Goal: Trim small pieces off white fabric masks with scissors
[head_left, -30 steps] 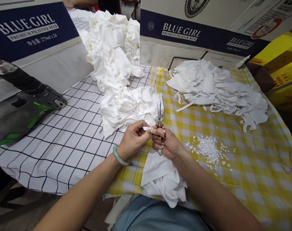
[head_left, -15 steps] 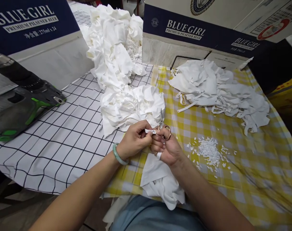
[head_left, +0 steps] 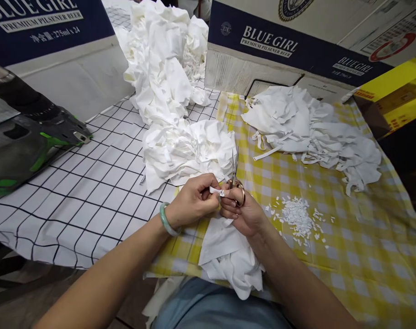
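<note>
Pinching a small white strip (head_left: 216, 190) between thumb and forefinger, the left hand (head_left: 193, 202) is sitting at the centre of the frame with its wrist, wearing a green bangle (head_left: 167, 220), angling in from the lower left. The right hand (head_left: 245, 211) is meeting it from the lower right, its fingers threaded through the copper-coloured loops of a pair of scissors (head_left: 236, 185) and closed around them; the blades are pointing up the frame, and how far they are parted cannot be told. The two hands are touching at the strip, just above a folded white cloth (head_left: 228, 256) that is draping over the near edge of the surface (head_left: 348, 237) toward the person's lap.

Right of the right hand, a scatter of tiny white snippets (head_left: 297, 217) is lying on the yellow checked cover, with open cover beyond it toward the lower right. Directly above the hands, a crumpled white pile (head_left: 187, 148) is crowding close, running on to the top of the frame. A flatter heap of cut strips (head_left: 314, 132) is lying at the upper right, against a Blue Girl carton (head_left: 297, 50). At the left, the black-gridded cloth (head_left: 74, 196) is lying bare up to a grey and green power drill (head_left: 26, 141).
</note>
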The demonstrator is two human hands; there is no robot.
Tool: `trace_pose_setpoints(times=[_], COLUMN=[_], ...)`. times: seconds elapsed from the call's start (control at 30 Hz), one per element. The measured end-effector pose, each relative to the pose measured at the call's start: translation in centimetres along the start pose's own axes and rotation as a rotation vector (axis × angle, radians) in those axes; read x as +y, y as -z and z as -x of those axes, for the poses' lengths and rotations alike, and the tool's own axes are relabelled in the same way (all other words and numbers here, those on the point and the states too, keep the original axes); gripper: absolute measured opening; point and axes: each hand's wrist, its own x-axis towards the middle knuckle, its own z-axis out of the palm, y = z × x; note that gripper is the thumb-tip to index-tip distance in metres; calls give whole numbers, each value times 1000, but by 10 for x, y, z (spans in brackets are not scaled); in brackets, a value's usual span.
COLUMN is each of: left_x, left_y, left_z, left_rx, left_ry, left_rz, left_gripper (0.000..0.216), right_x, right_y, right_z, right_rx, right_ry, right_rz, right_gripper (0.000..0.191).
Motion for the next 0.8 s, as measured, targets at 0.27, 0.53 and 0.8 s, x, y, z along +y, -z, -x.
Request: trace_pose_setpoints(times=[0.27,0.53,0.8], left_x=[-6,5,5], left_y=[-5,3,9], left_z=[2,3,-1], left_rx=[54,23,-136], left_ry=[-266,-114,333], left_rz=[-188,4,279], left_gripper=[10,30,26], right_x=[3,-10,-7], right_y=[-1,7,21], right_z=[-4,6,-3], right_rx=[-30,82,79], right_ry=[-6,566,669], right_rz=[-50,634,790], right_gripper=[20,12,16])
